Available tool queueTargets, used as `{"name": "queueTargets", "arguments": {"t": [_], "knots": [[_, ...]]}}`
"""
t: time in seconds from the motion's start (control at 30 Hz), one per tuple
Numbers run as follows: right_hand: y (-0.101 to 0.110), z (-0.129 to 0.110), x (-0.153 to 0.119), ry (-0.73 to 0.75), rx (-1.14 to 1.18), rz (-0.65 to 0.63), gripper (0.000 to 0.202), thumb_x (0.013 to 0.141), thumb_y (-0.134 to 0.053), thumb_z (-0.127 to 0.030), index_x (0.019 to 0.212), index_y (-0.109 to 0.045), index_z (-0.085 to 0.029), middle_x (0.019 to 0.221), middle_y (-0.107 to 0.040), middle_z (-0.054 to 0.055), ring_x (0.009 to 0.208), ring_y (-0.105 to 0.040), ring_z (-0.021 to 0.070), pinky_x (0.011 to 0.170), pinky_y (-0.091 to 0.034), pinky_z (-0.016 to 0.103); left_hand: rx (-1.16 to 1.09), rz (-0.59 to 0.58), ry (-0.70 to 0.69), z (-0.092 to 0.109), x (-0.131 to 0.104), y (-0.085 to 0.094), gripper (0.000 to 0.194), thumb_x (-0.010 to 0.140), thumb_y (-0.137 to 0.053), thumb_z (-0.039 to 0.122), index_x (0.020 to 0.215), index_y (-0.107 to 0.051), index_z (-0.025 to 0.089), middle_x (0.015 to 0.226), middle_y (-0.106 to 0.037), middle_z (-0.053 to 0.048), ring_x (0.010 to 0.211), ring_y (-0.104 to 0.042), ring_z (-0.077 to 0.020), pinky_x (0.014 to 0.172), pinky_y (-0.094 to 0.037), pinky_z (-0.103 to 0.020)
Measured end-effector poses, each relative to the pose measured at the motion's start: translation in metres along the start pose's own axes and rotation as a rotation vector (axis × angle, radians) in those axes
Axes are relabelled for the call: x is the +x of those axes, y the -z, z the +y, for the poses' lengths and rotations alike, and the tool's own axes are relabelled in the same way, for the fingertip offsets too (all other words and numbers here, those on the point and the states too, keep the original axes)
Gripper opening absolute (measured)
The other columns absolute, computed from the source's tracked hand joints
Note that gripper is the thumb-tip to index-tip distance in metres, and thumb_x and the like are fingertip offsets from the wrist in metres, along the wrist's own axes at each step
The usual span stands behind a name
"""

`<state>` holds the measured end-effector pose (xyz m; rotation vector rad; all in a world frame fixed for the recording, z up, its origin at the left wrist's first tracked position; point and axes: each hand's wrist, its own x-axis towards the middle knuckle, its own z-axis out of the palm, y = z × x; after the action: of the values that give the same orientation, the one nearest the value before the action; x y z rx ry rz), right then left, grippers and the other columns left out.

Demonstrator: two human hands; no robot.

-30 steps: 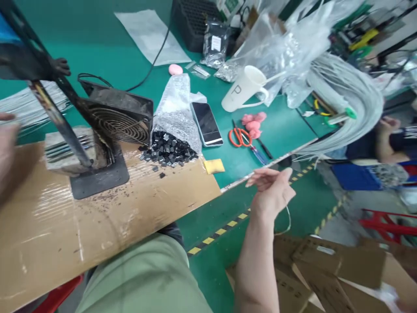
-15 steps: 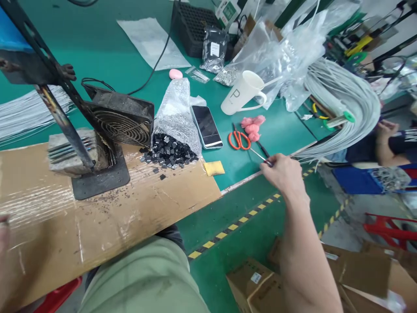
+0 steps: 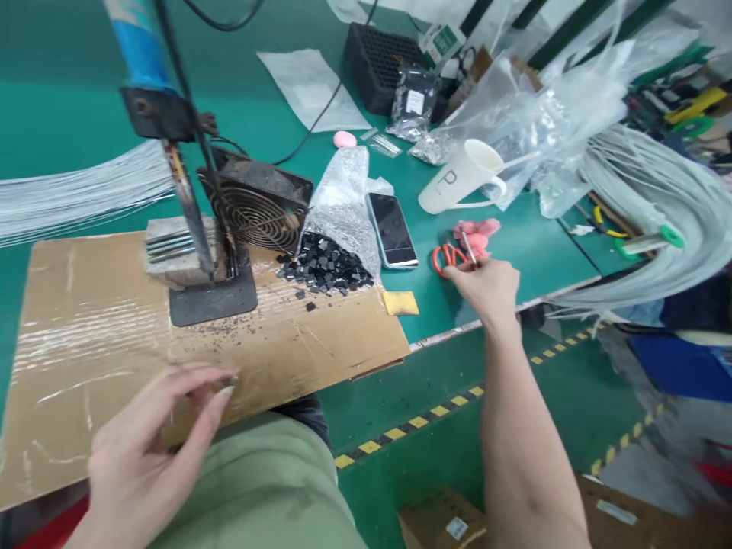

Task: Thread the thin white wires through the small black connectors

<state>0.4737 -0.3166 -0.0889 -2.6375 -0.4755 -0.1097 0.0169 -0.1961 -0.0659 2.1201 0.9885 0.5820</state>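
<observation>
Two small grips, one per hand. Your L hand (image 3: 142,454) is low over the cardboard (image 3: 74,320), thumb & forefinger narrowed on a small dark piece (image 3: 230,380); it's too small to tell what it is. The piece sits at the fingertips, on the side facing your R hand. Farther from you is the metal rod (image 3: 193,217), tilted, blue end up; your L is nearer to it. Next, black pieces (image 3: 335,267) spill from the silvery bag (image 3: 341,187), w/ the phone (image 3: 394,232) just beside it & the yellow pad (image 3: 401,303) near the board's edge. Then the orange-handled scissors (image 3: 435,261), loops just L of your R fingers. Your R hand (image 3: 496,293) is closed narrow on a slim tool (image 3: 469,248): its long axis runs away from you, a bit to the L, exposed end by the pink clump (image 3: 486,227). Can't tell if they touch.
</observation>
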Motion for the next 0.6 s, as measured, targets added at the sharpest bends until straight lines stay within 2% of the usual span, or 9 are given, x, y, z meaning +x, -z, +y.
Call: {"name": "queueTargets", "arguments": {"t": [0.07,0.1,0.2,0.23,0.3,0.37,0.47,0.57,0.6], "knots": [[0.011,-0.002,-0.023,0.015,0.085,-0.012,0.022,0.062,-0.079,-0.028,0.054,-0.059,-0.022,0.053,-0.055,0.001,0.061,-0.057,0.0245,0.070,-0.046,0.041,-0.089,-0.047,0.043,0.008,0.000,-0.005,0.016,0.093,-0.065,0.018,0.106,-0.068,0.027,0.101,-0.073,-0.001,0.090,-0.070,-0.0200,0.081,-0.055,-0.030],[0.017,-0.004,-0.041,0.033,0.149,-0.007,0.016,0.068,-0.074,-0.031,0.063,-0.064,-0.020,0.057,-0.057,0.001,0.059,-0.056,0.0217,0.067,-0.046,0.038,-0.143,-0.078,0.070,0.010,0.000,-0.007,0.013,0.094,-0.065,0.019,0.105,-0.068,0.026,0.100,-0.074,-0.001,0.088,-0.071,-0.0189,0.079,-0.056,-0.029],[0.031,-0.024,-0.115,0.111,0.335,-0.051,0.021,0.081,-0.066,-0.039,0.084,-0.070,-0.019,0.067,-0.062,0.001,0.057,-0.052,0.0169,0.056,-0.044,0.031,-0.313,-0.186,0.121,0.017,0.003,-0.015,0.013,0.096,-0.063,0.022,0.108,-0.069,0.025,0.096,-0.075,0.000,0.081,-0.072,-0.0152,0.078,-0.059,-0.024],[0.032,-0.036,-0.143,0.166,0.410,-0.119,0.018,0.081,-0.069,-0.039,0.083,-0.070,-0.020,0.066,-0.061,-0.001,0.055,-0.051,0.0154,0.052,-0.043,0.029,-0.370,-0.218,0.124,0.020,0.004,-0.019,0.016,0.097,-0.063,0.022,0.112,-0.067,0.026,0.096,-0.075,0.000,0.082,-0.072,-0.0145,0.079,-0.059,-0.024],[0.028,-0.063,-0.193,0.354,0.630,-0.424,0.008,0.080,-0.074,-0.026,0.085,-0.070,-0.022,0.069,-0.061,-0.002,0.053,-0.050,0.0122,0.045,-0.038,0.024,-0.467,-0.262,0.133,0.027,0.007,-0.025,0.024,0.097,-0.064,0.022,0.121,-0.063,0.027,0.101,-0.074,-0.001,0.092,-0.073,-0.0149,0.086,-0.059,-0.024],[0.020,-0.090,-0.229,0.483,0.741,-0.645,0.012,0.079,-0.073,-0.015,0.087,-0.069,-0.022,0.070,-0.059,-0.004,0.047,-0.044,0.0082,0.041,-0.034,0.021,-0.567,-0.274,0.168,0.033,0.008,-0.030,0.026,0.098,-0.065,0.025,0.123,-0.062,0.027,0.107,-0.074,-0.002,0.098,-0.072,-0.0164,0.091,-0.059,-0.026],[0.012,-0.115,-0.248,0.569,0.823,-0.782,0.017,0.082,-0.072,-0.013,0.096,-0.069,-0.022,0.076,-0.059,-0.004,0.049,-0.042,0.0071,0.045,-0.038,0.020,-0.732,-0.218,0.298,0.033,0.008,-0.028,0.015,0.099,-0.065,0.030,0.112,-0.064,0.023,0.108,-0.074,-0.004,0.097,-0.073,-0.0180,0.089,-0.061,-0.028],[0.012,-0.119,-0.233,0.631,0.842,-0.895,0.016,0.095,-0.065,-0.020,0.109,-0.070,-0.024,0.089,-0.067,0.001,0.065,-0.057,0.0118,0.059,-0.047,0.023,-0.785,-0.058,0.430,0.021,0.009,-0.012,0.015,0.096,-0.069,0.032,0.106,-0.064,0.022,0.097,-0.075,-0.004,0.091,-0.073,-0.0174,0.083,-0.060,-0.025],[0.013,-0.119,-0.224,0.632,0.828,-0.870,0.013,0.098,-0.061,-0.021,0.105,-0.071,-0.024,0.092,-0.069,0.002,0.071,-0.061,0.0134,0.062,-0.048,0.024,-0.765,-0.007,0.450,0.015,0.009,-0.003,0.016,0.096,-0.069,0.032,0.106,-0.063,0.022,0.092,-0.074,-0.003,0.085,-0.071,-0.0163,0.078,-0.059,-0.024]]}}
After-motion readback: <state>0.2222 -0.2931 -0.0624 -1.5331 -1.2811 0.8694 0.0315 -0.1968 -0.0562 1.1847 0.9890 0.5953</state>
